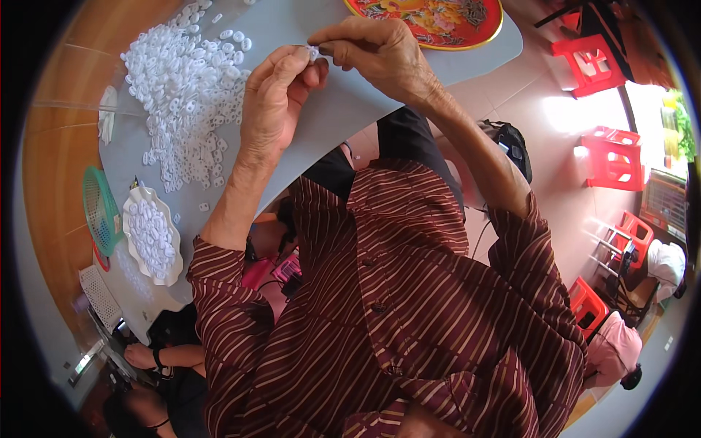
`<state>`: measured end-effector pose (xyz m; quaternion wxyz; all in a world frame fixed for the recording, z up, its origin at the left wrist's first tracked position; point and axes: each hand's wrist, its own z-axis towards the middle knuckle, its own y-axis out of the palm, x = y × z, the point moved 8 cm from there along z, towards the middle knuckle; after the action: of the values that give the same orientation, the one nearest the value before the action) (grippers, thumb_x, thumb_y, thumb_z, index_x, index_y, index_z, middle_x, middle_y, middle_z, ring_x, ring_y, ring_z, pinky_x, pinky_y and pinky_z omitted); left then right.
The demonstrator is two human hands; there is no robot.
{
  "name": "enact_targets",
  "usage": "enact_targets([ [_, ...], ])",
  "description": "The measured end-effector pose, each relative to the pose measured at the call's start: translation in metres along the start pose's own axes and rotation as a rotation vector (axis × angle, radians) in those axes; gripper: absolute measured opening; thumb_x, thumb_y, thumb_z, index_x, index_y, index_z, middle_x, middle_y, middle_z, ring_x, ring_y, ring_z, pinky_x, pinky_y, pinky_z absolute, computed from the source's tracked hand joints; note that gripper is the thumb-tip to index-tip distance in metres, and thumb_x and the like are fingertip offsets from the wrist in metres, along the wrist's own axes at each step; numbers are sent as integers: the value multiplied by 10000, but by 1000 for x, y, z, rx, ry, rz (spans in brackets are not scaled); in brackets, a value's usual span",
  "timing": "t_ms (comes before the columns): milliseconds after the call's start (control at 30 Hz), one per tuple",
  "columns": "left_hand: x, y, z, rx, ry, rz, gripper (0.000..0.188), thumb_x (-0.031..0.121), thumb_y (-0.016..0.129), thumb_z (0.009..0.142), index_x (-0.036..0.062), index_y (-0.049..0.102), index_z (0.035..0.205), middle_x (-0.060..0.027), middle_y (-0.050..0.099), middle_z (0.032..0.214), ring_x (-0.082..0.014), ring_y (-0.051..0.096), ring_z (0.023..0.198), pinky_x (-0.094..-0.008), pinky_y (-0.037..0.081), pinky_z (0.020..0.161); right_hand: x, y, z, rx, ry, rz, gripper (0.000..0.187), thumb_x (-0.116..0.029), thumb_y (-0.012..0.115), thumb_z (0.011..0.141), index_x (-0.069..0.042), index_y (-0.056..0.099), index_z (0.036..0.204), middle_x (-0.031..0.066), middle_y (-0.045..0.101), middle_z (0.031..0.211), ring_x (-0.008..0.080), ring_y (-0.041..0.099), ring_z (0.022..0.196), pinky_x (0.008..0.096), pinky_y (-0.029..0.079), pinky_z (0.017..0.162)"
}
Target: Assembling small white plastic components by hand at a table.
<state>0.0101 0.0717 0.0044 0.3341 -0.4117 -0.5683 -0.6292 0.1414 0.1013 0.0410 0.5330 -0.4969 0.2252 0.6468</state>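
My left hand [272, 98] pinches a small white plastic piece [314, 54] between thumb and fingers, above the grey table. Close against that piece, the thumb and forefinger of my right hand [391, 62] are pressed together; whatever they hold is too small to make out. To the left of my left hand spreads a large heap of white oval plastic pieces [179, 87], some with two holes. Smaller white pieces [191, 157] lie at the heap's near end. A white scalloped dish [175, 271] at the table's left holds more white pieces [152, 237].
A red patterned round tray [467, 40] sits at the table's far right. A green basket [98, 208] stands beyond the dish. At lower left is another person's forearm [179, 356]. Red stools [613, 160] stand on the tiled floor at right.
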Motion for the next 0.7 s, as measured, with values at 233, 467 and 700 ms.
enact_targets([
  [233, 13, 17, -3, 43, 124, 377, 170, 150, 571, 913, -10, 627, 906, -34, 607, 789, -96, 533, 761, -233, 435, 736, -3, -6, -4, 28, 74, -53, 145, -121, 638, 804, -13, 680, 891, 105, 672, 716, 167, 655, 643, 282, 517, 599],
  [467, -9, 15, -5, 40, 73, 317, 138, 113, 553, 898, -10, 612, 873, -20, 591, 759, -82, 525, 720, -223, 423, 710, -26, -27, 1, 65, -122, -313, 109, -107, 618, 774, -10, 667, 786, 143, 632, 643, 270, 640, 576, 348, 520, 592],
  [700, -11, 18, -10, -25, 19, 494, 127, 99, 520, 885, -8, 588, 876, -43, 559, 773, -92, 486, 750, -237, 398, 763, -9, -92, 32, -179, -91, -634, 148, -86, 622, 736, 2, 668, 846, 192, 651, 808, 310, 639, 732, 394, 500, 664],
])
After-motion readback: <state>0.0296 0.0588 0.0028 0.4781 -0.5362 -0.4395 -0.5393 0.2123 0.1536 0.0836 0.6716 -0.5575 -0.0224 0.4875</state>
